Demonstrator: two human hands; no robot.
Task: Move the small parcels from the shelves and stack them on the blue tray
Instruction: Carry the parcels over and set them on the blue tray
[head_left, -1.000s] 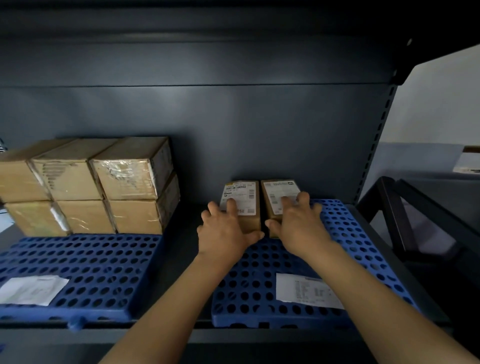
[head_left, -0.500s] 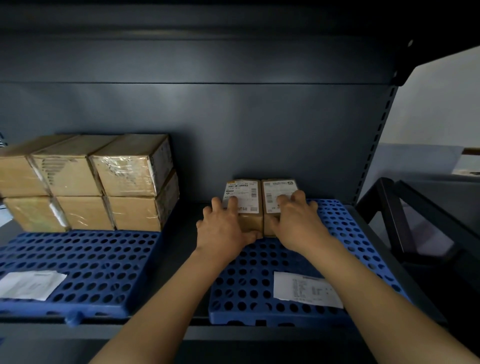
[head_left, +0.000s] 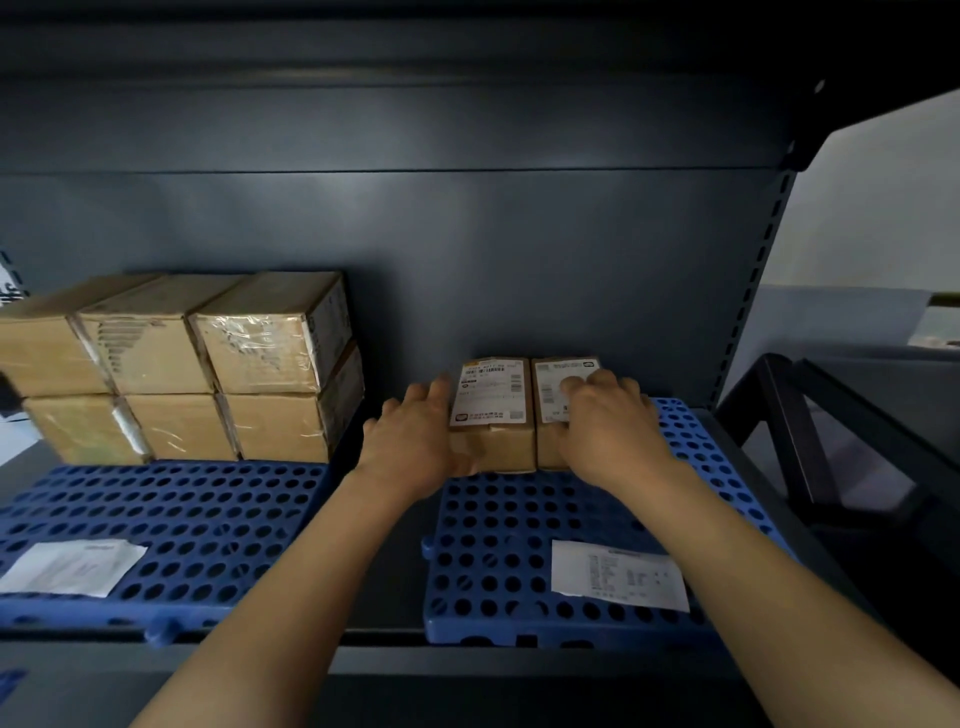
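A dark grey metal shelving unit (head_left: 467, 249) fills the space ahead, its back panel rising behind everything on the shelf. On the shelf lie two blue perforated plastic trays: the left blue tray (head_left: 171, 525) and the right blue tray (head_left: 519, 551), side by side with a strip of bare shelf between them. At the back of the left tray stands a block of brown cardboard boxes wrapped in clear tape (head_left: 197, 369), two layers high and three across. Each tray carries a white printed paper slip near its front edge, one on the left (head_left: 72, 566) and one on the right (head_left: 621, 574).

At the far end of the right tray, two small brown cardboard parcels with white shipping labels sit pressed against each other: the left parcel (head_left: 493, 410) and the right parcel (head_left: 550, 395). The person's left hand (head_left: 415, 441) is wrapped against the left parcel's outer side, thumb at its front lower corner. The right hand (head_left: 608, 421) lies over the right parcel, fingers spread across its label, gripping it from the right.
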